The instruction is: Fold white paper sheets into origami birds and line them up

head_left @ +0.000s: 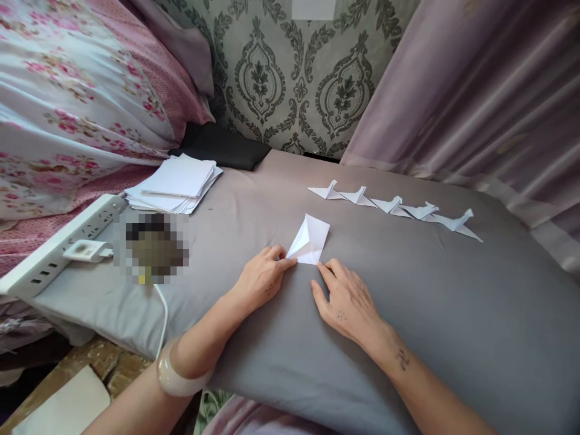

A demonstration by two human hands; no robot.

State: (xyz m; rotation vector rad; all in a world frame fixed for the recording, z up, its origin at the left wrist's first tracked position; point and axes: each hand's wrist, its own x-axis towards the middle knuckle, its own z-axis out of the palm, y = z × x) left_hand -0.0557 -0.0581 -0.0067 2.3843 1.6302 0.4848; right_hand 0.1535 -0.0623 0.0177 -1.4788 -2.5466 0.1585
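Observation:
A partly folded white paper (309, 239) lies on the grey pillow (408, 314) in the middle of the view. My left hand (264, 277) pinches its near left corner, fingers closed on the paper. My right hand (345, 300) lies flat on the pillow just below the paper, forefinger stretched out and touching its near edge. A pale bangle (174, 376) sits on my left wrist.
Several finished folded paper shapes (394, 208) lie in a row at the far right of the pillow. A stack of white sheets (174, 183) rests at the back left. A white power strip (58, 241) with a plug and cord lies at the left. Floral bedding and a curtain surround.

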